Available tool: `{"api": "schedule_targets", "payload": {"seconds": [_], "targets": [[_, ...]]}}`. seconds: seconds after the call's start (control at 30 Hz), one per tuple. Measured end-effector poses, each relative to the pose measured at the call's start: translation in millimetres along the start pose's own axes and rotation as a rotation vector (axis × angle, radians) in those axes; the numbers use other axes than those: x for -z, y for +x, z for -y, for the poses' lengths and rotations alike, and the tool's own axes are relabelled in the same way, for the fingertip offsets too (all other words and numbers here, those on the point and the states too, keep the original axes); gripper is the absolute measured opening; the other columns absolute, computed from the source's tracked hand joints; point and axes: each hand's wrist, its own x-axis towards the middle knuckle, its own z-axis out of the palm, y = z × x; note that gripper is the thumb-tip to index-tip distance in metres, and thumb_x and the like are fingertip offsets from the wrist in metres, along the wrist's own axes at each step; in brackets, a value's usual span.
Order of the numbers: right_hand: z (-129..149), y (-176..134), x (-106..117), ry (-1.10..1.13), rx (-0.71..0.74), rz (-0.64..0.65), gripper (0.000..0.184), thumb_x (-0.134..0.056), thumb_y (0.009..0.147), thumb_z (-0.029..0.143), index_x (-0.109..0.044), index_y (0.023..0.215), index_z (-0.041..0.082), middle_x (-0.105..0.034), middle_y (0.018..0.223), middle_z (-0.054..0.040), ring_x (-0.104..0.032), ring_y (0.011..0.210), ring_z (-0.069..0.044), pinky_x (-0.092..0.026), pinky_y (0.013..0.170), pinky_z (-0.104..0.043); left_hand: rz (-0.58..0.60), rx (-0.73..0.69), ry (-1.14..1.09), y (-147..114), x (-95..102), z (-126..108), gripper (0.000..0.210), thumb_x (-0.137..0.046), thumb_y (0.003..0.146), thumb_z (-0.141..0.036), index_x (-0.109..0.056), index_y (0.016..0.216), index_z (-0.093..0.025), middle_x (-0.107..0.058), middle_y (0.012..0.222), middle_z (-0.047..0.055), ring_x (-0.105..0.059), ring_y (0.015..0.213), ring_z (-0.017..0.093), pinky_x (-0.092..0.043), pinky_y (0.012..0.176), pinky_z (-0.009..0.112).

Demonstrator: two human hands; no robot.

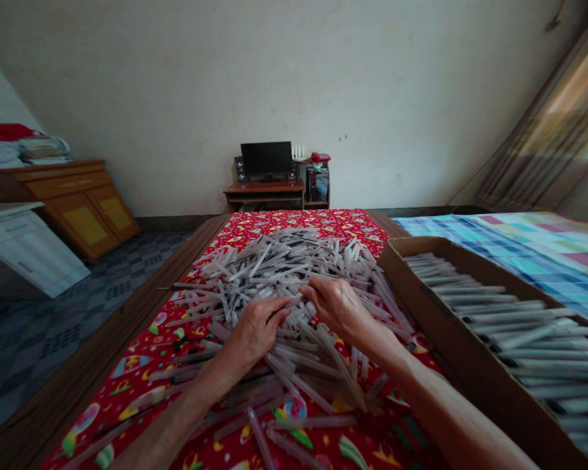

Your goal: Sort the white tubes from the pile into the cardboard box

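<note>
My left hand [255, 329] and my right hand [340, 308] meet over a large pile of translucent plastic tubes [279, 258]. Between them is a short whitish plastic tube [294, 301], pinched by the fingers of both hands, one at each end. My fingers partly cover it, so its tips are hidden. Loose tubes lie under and around both wrists, some with dark parts inside or at the end. The pile rests on a red patterned cloth [142, 382].
An open cardboard box [421, 307] at the right holds rows of whitish tubes [543, 339], several with dark ends. A bed with a checked cover [451, 228] lies beyond it. Against the far wall stands a desk [264, 189] with a monitor [267, 158]. Cabinets [85, 209] stand at left.
</note>
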Motion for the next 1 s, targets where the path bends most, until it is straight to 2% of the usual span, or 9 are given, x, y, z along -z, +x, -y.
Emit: {"api": "schedule_targets", "payload": {"seconds": [0.1, 0.23, 0.4, 0.47, 0.63, 0.73, 0.8, 0.9, 1.0], "targets": [[-1, 1, -3, 0.06, -0.025, -0.025, 0.037, -0.036, 0.091, 0.033, -0.044, 0.059, 0.016, -0.039, 0.048, 0.0028, -0.026, 0.045, -0.007, -0.016, 0.049, -0.023, -0.024, 0.003, -0.002, 1, 0.8, -1, 0.023, -0.05, 0.083, -0.02, -0.067, 0.098, -0.017, -0.071, 0.087, 0.007, -0.066, 0.077, 0.018, -0.048, 0.072, 0.026], [0, 3, 5, 0.231, -0.112, -0.013, 0.042, -0.032, 0.092, 0.034, -0.046, 0.058, 0.015, -0.045, 0.048, 0.0016, -0.035, 0.044, -0.006, -0.023, 0.048, -0.02, -0.041, 0.076, -0.017, 3, 3.8, -3, 0.022, -0.049, 0.083, -0.022, -0.069, 0.093, -0.018, -0.07, 0.07, 0.004, -0.064, 0.062, 0.017, -0.048, 0.062, 0.026], [3, 4, 15, 0.398, -0.015, 0.099, 0.017, -0.048, 0.086, 0.027, -0.058, 0.079, 0.014, -0.056, 0.061, 0.0011, -0.048, 0.053, -0.007, -0.031, 0.052, -0.016, -0.058, 0.06, -0.019, 3, 4.3, -4, 0.022, -0.051, 0.082, -0.021, -0.068, 0.094, -0.016, -0.07, 0.073, 0.005, -0.064, 0.066, 0.017, -0.047, 0.066, 0.026], [2, 3, 13, 0.352, 0.017, 0.079, 0.015, -0.05, 0.084, 0.024, -0.057, 0.075, 0.014, -0.055, 0.061, 0.0016, -0.046, 0.054, -0.006, -0.03, 0.052, -0.016, -0.053, 0.038, -0.01, 2, 3.5, -4, 0.021, -0.05, 0.082, -0.02, -0.068, 0.093, -0.017, -0.07, 0.074, 0.005, -0.063, 0.067, 0.017, -0.047, 0.066, 0.025], [-2, 1, 0, 0.161, 0.004, 0.0, 0.034, -0.043, 0.089, 0.032, -0.049, 0.061, 0.014, -0.043, 0.049, 0.0032, -0.033, 0.046, -0.006, -0.02, 0.047, -0.02, -0.016, 0.005, 0.006, 1, 2.6, -4, 0.021, -0.047, 0.085, -0.02, -0.067, 0.094, -0.017, -0.069, 0.071, 0.004, -0.063, 0.064, 0.015, -0.047, 0.064, 0.024], [-1, 1, 0, 0.142, -0.017, -0.001, 0.043, -0.034, 0.092, 0.036, -0.047, 0.057, 0.014, -0.041, 0.048, 0.0027, -0.031, 0.045, -0.006, -0.02, 0.048, -0.021, -0.03, -0.011, 0.013, 2, 2.9, -3, 0.022, -0.048, 0.084, -0.018, -0.067, 0.095, -0.017, -0.07, 0.077, 0.005, -0.064, 0.067, 0.016, -0.048, 0.065, 0.025], [1, 2, 6, 0.233, -0.026, 0.052, 0.038, -0.034, 0.092, 0.036, -0.053, 0.067, 0.014, -0.048, 0.052, 0.002, -0.038, 0.047, -0.006, -0.024, 0.049, -0.02, -0.053, 0.002, 0.022, 3, 3.6, -2, 0.021, -0.049, 0.083, -0.018, -0.067, 0.094, -0.016, -0.071, 0.08, 0.006, -0.065, 0.07, 0.017, -0.049, 0.067, 0.026], [3, 3, 16, 0.411, -0.009, 0.156, 0.021, -0.046, 0.088, 0.031, -0.056, 0.092, 0.014, -0.058, 0.064, 0.0007, -0.049, 0.052, -0.007, -0.031, 0.051, -0.017, -0.083, 0.019, 0.029, 4, 4.6, -2, 0.022, -0.049, 0.082, -0.018, -0.067, 0.094, -0.015, -0.072, 0.081, 0.007, -0.066, 0.071, 0.018, -0.05, 0.07, 0.028], [2, 3, 18, 0.403, 0.012, 0.153, 0.014, -0.047, 0.086, 0.023, -0.057, 0.081, 0.014, -0.057, 0.062, 0.0009, -0.048, 0.052, -0.007, -0.031, 0.052, -0.017, -0.069, 0.008, 0.021, 3, 4.9, -3, 0.022, -0.048, 0.083, -0.019, -0.067, 0.095, -0.014, -0.071, 0.079, 0.007, -0.065, 0.071, 0.017, -0.049, 0.069, 0.027]]}}
